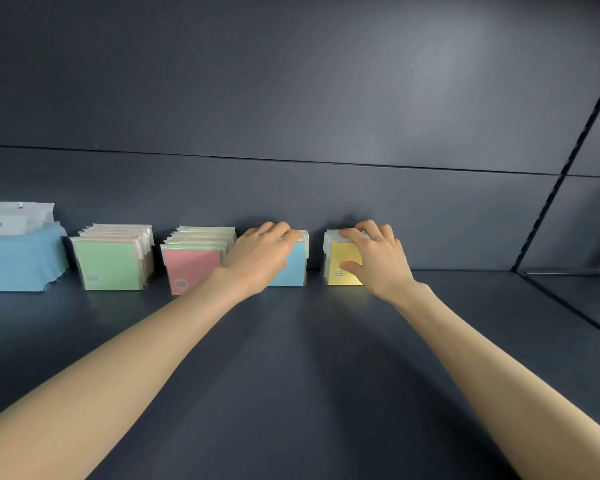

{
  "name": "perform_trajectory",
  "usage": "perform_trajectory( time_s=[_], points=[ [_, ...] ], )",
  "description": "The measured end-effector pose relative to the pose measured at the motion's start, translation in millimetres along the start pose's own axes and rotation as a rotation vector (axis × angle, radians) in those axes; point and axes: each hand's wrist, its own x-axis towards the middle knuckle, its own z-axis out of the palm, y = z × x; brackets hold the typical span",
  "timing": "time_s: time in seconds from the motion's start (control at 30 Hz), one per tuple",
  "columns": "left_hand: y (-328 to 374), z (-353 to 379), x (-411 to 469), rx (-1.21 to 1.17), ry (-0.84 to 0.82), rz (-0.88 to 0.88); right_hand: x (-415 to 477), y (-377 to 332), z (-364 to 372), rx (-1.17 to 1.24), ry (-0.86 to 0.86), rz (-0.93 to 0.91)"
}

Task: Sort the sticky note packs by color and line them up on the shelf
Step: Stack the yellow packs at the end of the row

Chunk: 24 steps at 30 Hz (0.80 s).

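Note:
Rows of wrapped sticky note packs stand upright against the back of the dark shelf (291,358). From left to right I see green packs (110,263), pink packs (191,268), blue packs (293,268) and yellow packs (342,263). My left hand (260,254) grips the blue row, fingers curled over its top edge. My right hand (374,258) grips the yellow row, with the fingers over the top and the thumb pressed on the front face. Both hands hide part of their rows.
A larger stack of light-blue wrapped items (18,258) with white hang tabs sits at the far left. A dark back panel (291,98) rises behind the packs. A slotted upright (551,209) and a neighbouring shelf bay lie to the right.

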Motion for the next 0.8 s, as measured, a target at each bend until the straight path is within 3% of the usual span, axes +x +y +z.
perform_trajectory(
  time_s=[0.8],
  points=[
    [0, -11, 1, -0.127, -0.091, -0.040, -3, -5, -12, 0.010, -0.049, 0.016]
  ],
)
